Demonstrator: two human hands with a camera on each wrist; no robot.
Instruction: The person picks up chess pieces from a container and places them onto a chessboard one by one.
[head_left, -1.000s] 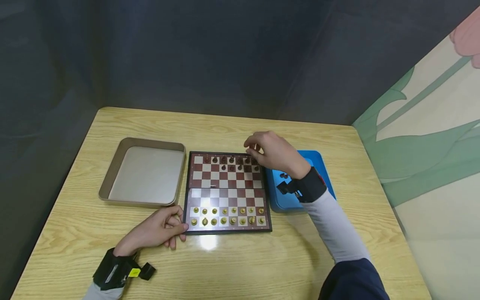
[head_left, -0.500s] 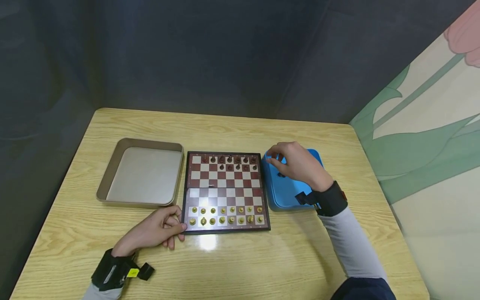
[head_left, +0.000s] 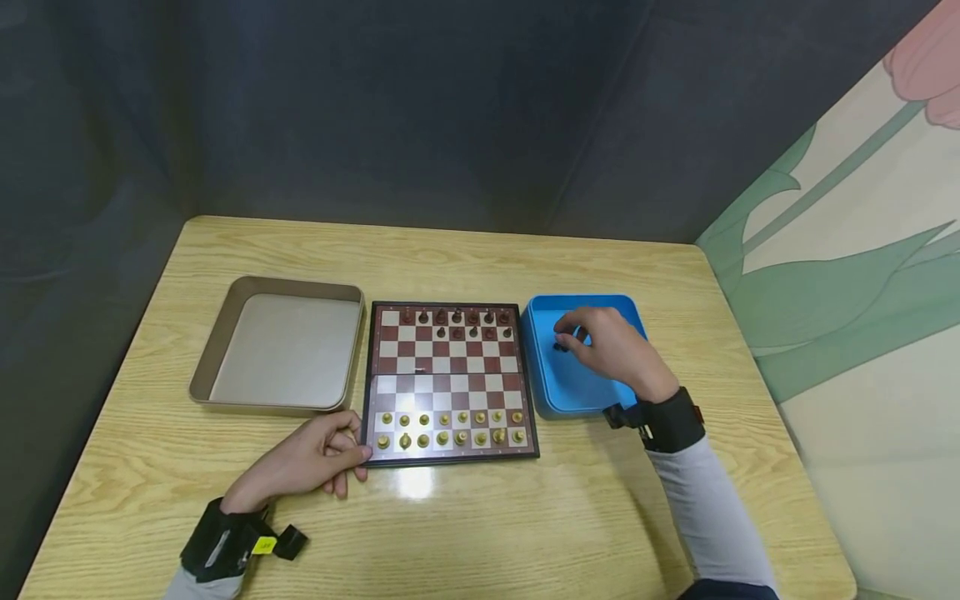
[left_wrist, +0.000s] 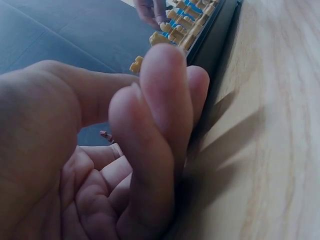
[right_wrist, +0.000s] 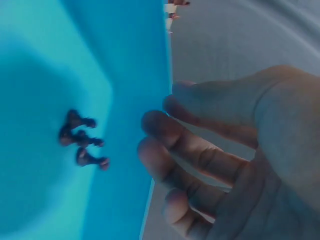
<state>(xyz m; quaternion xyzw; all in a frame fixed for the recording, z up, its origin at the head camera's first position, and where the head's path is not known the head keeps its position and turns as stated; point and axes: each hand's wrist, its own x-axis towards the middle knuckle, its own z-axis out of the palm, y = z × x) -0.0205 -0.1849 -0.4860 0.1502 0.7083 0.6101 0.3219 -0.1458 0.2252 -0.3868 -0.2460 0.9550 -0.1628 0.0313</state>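
The chessboard (head_left: 480,384) lies on the table, gold chess pieces (head_left: 442,437) in two rows at its near side and dark chess pieces (head_left: 457,317) along its far side. My left hand (head_left: 311,454) holds the board's near left corner, thumb on the frame and the other fingers curled beside it; in the left wrist view these fingers (left_wrist: 150,135) hide most of that edge. Over the blue box (head_left: 566,398) hovers my right hand (head_left: 611,350), fingers bent, thumb apart from them. In the right wrist view a cluster of dark pawns (right_wrist: 82,140) lies in the box, clear of the fingertips.
To the board's left stands a shallow tan tray (head_left: 288,350) with a pale bottom. The blue box sits close against the board's right side. A dark cloth (head_left: 420,125) hangs behind the wooden table (head_left: 465,533), and a painted wall (head_left: 862,333) rises at the right.
My right hand has moved from the board's far right corner, rightward and down over the blue box, fingertips now near the dark pawns. The left hand keeps its place at the board's corner.
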